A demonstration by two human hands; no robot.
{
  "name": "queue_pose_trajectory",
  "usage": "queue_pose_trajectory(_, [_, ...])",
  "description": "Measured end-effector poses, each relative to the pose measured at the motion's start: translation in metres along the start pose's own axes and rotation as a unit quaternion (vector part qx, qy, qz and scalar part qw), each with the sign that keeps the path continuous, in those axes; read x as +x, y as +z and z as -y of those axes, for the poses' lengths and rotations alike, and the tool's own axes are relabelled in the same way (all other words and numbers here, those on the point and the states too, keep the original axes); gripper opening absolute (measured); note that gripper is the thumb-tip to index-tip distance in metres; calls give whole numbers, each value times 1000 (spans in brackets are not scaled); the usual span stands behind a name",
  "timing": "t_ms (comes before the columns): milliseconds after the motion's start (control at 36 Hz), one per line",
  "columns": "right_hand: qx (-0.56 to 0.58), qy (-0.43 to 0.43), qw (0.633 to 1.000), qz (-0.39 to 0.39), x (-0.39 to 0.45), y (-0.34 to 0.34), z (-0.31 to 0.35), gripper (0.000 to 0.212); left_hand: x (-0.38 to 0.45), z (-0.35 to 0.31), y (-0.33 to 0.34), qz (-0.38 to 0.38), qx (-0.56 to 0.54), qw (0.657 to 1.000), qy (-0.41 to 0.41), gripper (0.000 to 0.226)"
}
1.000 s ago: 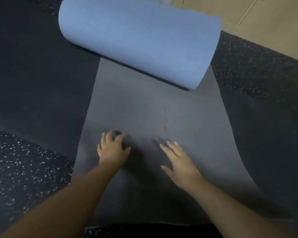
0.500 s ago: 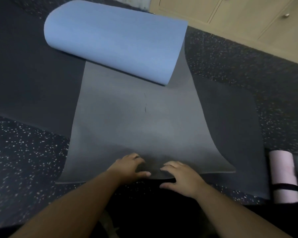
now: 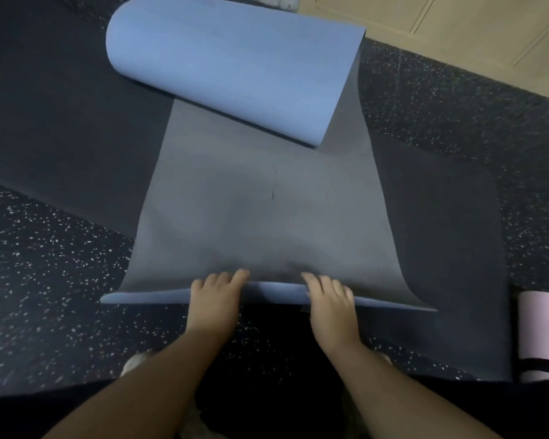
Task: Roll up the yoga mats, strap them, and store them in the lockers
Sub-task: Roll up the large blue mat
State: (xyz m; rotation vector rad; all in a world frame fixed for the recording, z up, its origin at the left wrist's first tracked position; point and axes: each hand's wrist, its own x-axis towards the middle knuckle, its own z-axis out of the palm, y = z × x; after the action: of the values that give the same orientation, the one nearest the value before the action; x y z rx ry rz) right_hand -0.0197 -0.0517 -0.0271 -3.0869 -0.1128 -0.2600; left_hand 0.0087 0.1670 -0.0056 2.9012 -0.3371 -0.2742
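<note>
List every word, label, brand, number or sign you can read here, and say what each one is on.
None: no readable text shows in this view.
The blue-and-grey yoga mat: no print; only a faint dark mark near its middle, too small to tell whether it is writing.
The rolled pink mat: plain, with a black strap that bears no visible label.
The locker doors: no numbers or signs visible.

The yoga mat point(image 3: 260, 201) is blue on one side, grey on the other, lying grey side up on the floor. Its far end is curled over in a big loose roll showing blue. The near edge is flipped up just a bit, so a thin blue strip shows there.
</note>
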Motion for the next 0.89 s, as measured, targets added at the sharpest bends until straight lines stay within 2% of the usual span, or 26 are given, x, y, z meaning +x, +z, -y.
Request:
queue_pose_trajectory(56, [19, 0, 998, -55, -5, 2, -1, 39, 2, 3, 12, -22, 13, 1000, 0, 74])
queue_pose_trajectory(111, [29, -13, 996, -81, -11, 5, -3, 37, 3, 7, 20, 2, 17, 1000, 3, 72])
queue_pose_trajectory(167, [28, -28, 995, -88, -16, 7, -8, 36, 3, 8, 26, 18, 22, 1000, 1, 64])
queue_pose_trajectory(250, [20, -32, 996, -80, -27, 15, -18, 36, 3, 10, 41, -16, 28, 999, 40, 67])
queue_pose_trajectory(306, [14, -25, 996, -84, -32, 21, -26, 37, 2, 15, 50, -63, 14, 995, 72, 46])
queue_pose_trajectory(361, [24, 3, 998, -54, -30, 23, -30, 64, 0, 24, 59, -107, 4, 989, 104, 26])
queue_pose_trajectory(389, [27, 12, 999, -35, -28, 24, -31, 77, -2, 29, 61, -116, 7, 985, 124, 27])
queue_pose_trajectory(417, [22, 15, 999, -28, -24, 24, -31, 82, -2, 33, 62, -111, 18, 983, 148, 33])
queue_pose_trajectory(472, [1, 9, 1000, -25, -15, 24, -28, 80, -2, 41, 66, -105, 54, 976, 184, 45])
queue_pose_trajectory(528, [-16, 18, 1000, -20, -8, 26, -23, 79, -1, 42, 68, -114, 60, 978, 166, 45])
queue_pose_trajectory(583, [-24, 23, 999, -30, -3, 29, -19, 69, -3, 37, 69, -120, 62, 981, 138, 43])
queue_pose_trajectory(694, [-12, 5, 999, -39, -1, 33, -19, 49, -6, 32, 67, -80, 73, 989, 99, 45])
queue_pose_trajectory(778, [-3, 3, 1000, 0, -7, 35, -25, 59, -4, 29, 65, -46, 69, 994, 65, 43])
queue_pose_trajectory(833, [2, -22, 1000, 11, -13, 37, -33, 53, -3, 25, 65, -35, 63, 996, 43, 43])
queue_pose_trajectory(889, [-2, -43, 998, 35, -18, 38, -39, 56, -3, 23, 66, -27, 60, 997, 36, 44])
